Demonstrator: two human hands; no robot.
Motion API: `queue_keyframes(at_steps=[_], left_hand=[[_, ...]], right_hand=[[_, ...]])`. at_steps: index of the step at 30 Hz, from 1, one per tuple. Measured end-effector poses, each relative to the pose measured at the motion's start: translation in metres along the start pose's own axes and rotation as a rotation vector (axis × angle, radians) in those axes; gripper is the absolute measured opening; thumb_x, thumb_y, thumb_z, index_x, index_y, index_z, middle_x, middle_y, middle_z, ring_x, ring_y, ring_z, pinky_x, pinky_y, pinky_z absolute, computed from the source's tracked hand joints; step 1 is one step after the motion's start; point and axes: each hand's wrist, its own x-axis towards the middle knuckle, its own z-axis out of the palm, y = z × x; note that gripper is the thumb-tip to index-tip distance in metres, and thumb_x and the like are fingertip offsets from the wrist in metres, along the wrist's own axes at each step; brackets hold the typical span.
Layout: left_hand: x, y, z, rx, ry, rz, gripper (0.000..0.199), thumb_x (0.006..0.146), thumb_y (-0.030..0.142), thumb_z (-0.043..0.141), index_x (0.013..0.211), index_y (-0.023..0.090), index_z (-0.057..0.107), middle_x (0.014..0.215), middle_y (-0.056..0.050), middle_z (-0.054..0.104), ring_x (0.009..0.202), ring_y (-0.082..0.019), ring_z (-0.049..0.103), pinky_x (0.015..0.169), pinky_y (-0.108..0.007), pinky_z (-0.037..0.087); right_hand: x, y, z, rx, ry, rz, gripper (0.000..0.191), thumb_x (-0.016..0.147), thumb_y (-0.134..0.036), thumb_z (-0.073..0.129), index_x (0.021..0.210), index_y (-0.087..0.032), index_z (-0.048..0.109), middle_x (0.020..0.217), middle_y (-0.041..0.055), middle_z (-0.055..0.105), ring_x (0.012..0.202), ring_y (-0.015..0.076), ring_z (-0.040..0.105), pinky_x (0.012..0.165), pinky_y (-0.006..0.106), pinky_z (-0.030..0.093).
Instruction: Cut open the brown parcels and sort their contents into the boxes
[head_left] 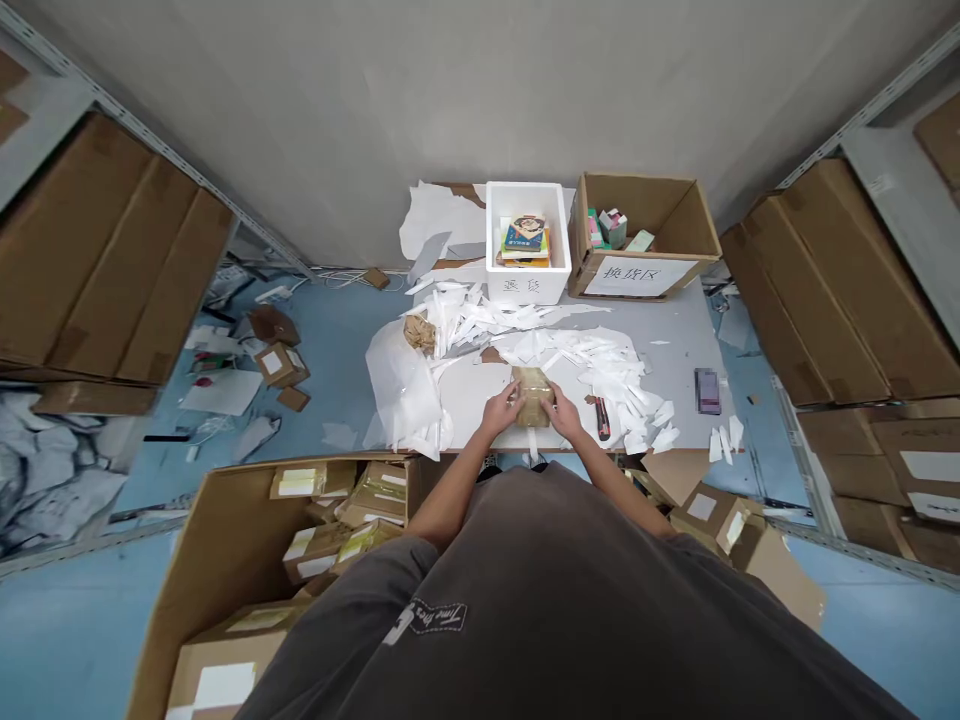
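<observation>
A small taped cardboard box [533,395] is held at the table's near edge, between my two hands. My left hand [501,408] grips its left side, and my right hand [564,411] grips the right side. A white strip hangs below the box. Just right of my right hand lies a red and black utility knife [602,418]. Torn white paper scraps [615,370] are heaped around and behind the box. A crumpled brown paper ball [419,332] sits to the left on white sheeting [397,380].
At the table's back stand a white foam box [529,291] with books and an open cardboard carton [694,262] with small boxes. A phone-like purple item [707,391] lies at right. A large carton [191,560] of parcels is at lower left; shelves with boxes [847,290] flank both sides.
</observation>
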Motion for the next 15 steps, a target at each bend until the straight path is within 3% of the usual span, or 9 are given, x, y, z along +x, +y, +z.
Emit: queue_keyframes(at_steps=[4, 7, 11, 15], left_hand=[[0.021, 0.006, -0.009, -0.04, -0.03, -0.019, 0.086, 0.098, 0.041, 0.072, 0.174, 0.027, 0.035, 0.157, -0.01, 0.065, 0.131, -0.027, 0.07, 0.11, -0.037, 0.056], [0.037, 0.009, -0.002, -0.086, 0.055, -0.121, 0.082, 0.101, 0.04, 0.067, 0.173, 0.019, 0.034, 0.156, -0.015, 0.065, 0.132, -0.028, 0.07, 0.11, -0.038, 0.054], [0.047, 0.011, 0.005, -0.098, 0.19, -0.136, 0.066, 0.11, 0.04, 0.051, 0.172, 0.021, 0.037, 0.157, -0.015, 0.064, 0.133, -0.027, 0.068, 0.114, -0.039, 0.052], [0.042, 0.011, 0.008, -0.058, 0.1, 0.012, 0.083, 0.098, 0.041, 0.071, 0.172, 0.025, 0.037, 0.154, -0.013, 0.065, 0.13, -0.028, 0.068, 0.108, -0.038, 0.055]], right_hand=[[0.03, -0.026, -0.004, -0.066, 0.025, 0.157, 0.07, 0.111, -0.048, 0.04, 0.173, -0.017, 0.031, 0.12, 0.0155, 0.08, 0.109, 0.0351, 0.075, 0.099, 0.045, 0.056], [0.044, -0.035, 0.004, -0.046, 0.081, 0.202, 0.073, 0.111, -0.045, 0.041, 0.175, -0.016, 0.024, 0.133, 0.0183, 0.076, 0.114, 0.033, 0.075, 0.103, 0.044, 0.056], [0.044, -0.028, 0.012, 0.056, 0.039, 0.054, 0.076, 0.101, -0.032, 0.055, 0.173, -0.022, 0.033, 0.162, 0.0166, 0.056, 0.128, 0.0287, 0.069, 0.108, 0.043, 0.057], [0.036, -0.016, 0.013, 0.002, 0.054, -0.07, 0.074, 0.088, -0.014, 0.055, 0.162, -0.02, 0.052, 0.159, 0.0151, 0.058, 0.143, 0.0286, 0.058, 0.117, 0.046, 0.052]])
